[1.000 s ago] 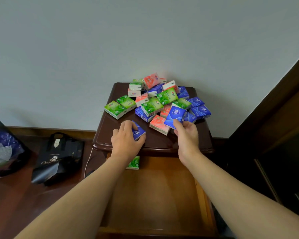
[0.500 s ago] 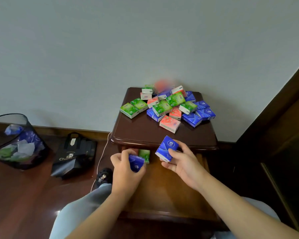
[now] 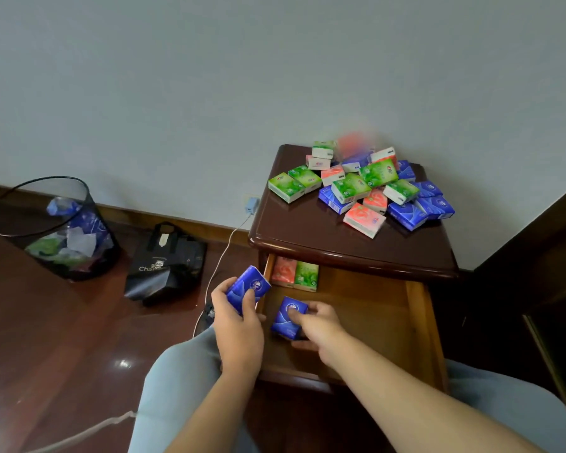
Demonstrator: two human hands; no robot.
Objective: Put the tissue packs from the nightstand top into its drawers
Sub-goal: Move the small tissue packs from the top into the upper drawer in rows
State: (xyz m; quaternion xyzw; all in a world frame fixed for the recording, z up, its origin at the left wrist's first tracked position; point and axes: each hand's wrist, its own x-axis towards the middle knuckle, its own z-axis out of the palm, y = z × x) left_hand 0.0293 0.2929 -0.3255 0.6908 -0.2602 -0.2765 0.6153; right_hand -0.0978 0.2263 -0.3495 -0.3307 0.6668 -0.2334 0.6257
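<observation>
A pile of green, pink and blue tissue packs (image 3: 366,188) lies on the dark wooden nightstand top (image 3: 307,230). Its top drawer (image 3: 419,315) is pulled open; a pink pack (image 3: 284,271) and a green pack (image 3: 306,276) lie at its back left corner. My left hand (image 3: 239,325) grips a blue pack (image 3: 247,287) just over the drawer's left edge. My right hand (image 3: 314,322) holds another blue pack (image 3: 288,315) down inside the drawer near its left side.
A black mesh waste bin (image 3: 56,230) with wrappers stands on the floor at left, a black bag (image 3: 165,263) beside it. A white cable (image 3: 219,259) runs from a wall charger (image 3: 251,206) down past the nightstand. Dark furniture stands to the right. My knees flank the drawer.
Both hands came down from the nightstand top, each carrying a blue pack. The right hand has lowered its pack into the drawer; the left pack now hovers at the drawer's left edge.
</observation>
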